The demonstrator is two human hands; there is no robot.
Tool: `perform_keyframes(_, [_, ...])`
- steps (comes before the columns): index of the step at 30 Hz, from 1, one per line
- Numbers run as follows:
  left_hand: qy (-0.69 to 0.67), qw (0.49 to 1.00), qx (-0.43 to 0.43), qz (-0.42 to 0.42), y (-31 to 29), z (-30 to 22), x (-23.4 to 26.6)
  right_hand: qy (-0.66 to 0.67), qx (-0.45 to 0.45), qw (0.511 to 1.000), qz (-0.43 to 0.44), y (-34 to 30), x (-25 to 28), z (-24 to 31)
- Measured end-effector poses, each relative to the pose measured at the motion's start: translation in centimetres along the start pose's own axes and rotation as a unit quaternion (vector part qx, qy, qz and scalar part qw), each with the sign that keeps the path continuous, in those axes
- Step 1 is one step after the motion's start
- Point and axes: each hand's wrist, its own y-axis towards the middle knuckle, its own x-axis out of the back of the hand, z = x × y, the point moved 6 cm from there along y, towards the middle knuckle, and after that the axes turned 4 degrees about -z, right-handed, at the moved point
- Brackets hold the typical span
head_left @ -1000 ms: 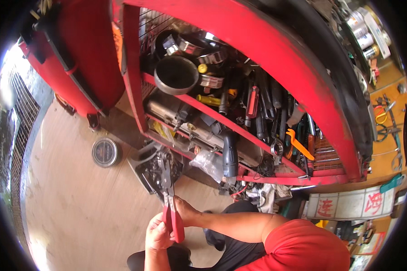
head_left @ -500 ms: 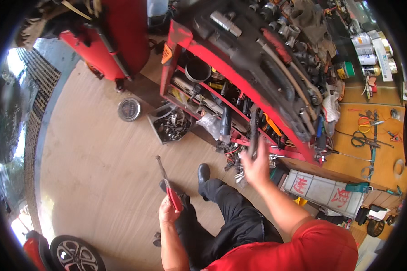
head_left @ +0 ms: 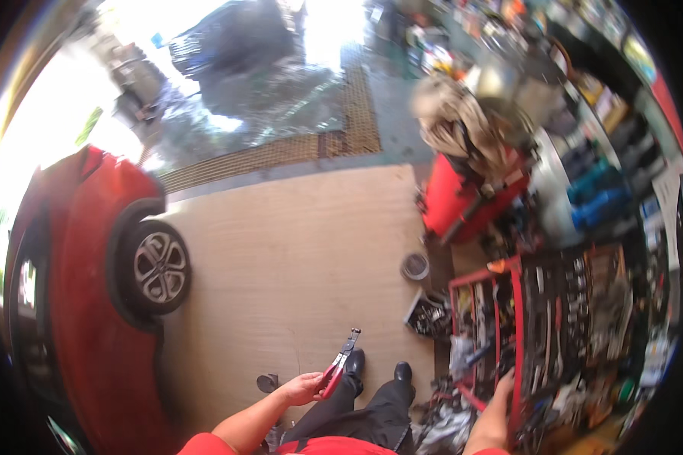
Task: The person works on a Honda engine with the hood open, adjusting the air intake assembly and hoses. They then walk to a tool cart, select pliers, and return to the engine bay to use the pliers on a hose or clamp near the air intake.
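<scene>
My left hand (head_left: 305,389) is closed around the red handles of a pair of pliers (head_left: 343,359). Their dark, slim jaws point up and away from me, over my boots. At the right, my right hand (head_left: 502,393) reaches to the red edge of the tool cart (head_left: 517,322). Its fingers are smeared and partly lost against the dark tools, so I cannot make out whether they grip anything. Wrenches and other long tools lie on the cart's top, and more tools fill its open side shelves.
A red car (head_left: 83,280) with a spoked wheel (head_left: 160,267) stands at the left. Beside the cart on the wooden floor (head_left: 281,250) are a round tin (head_left: 415,266) and a bin of metal parts (head_left: 430,313). Farther back stands a red drum-like container (head_left: 451,201) with cloth on top.
My view has swung left, bringing the red car in and shifting the cart to the right. The pliers stay in my left hand. My right hand remains by the cart, where a dark tool showed earlier.
</scene>
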Motion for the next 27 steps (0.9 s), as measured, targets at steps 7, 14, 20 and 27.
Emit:
perform_keyframes(7, [-0.102, 0.972, -0.193, -0.082, -6.8, 1.5, -5.2, -0.12, 0.103, 0.925, 0.346, -14.9, -5.3, 16.1])
perform_keyframes(14, [-0.198, 0.902, -0.369, -0.104, -11.5, 7.5, -11.9, -0.049, 0.183, 0.497, 0.847, -35.7, -1.4, 33.3])
perform_keyframes(20, [-0.14, 0.826, -0.502, -0.215, -17.6, 12.0, -15.1, -0.029, 0.257, 0.289, 0.922, -50.1, 11.1, 37.7])
perform_keyframes(27, [-0.264, 0.644, -0.587, -0.414, -30.1, 28.2, -13.8, -0.046, 0.457, 0.247, 0.853, -64.9, 22.0, 29.1])
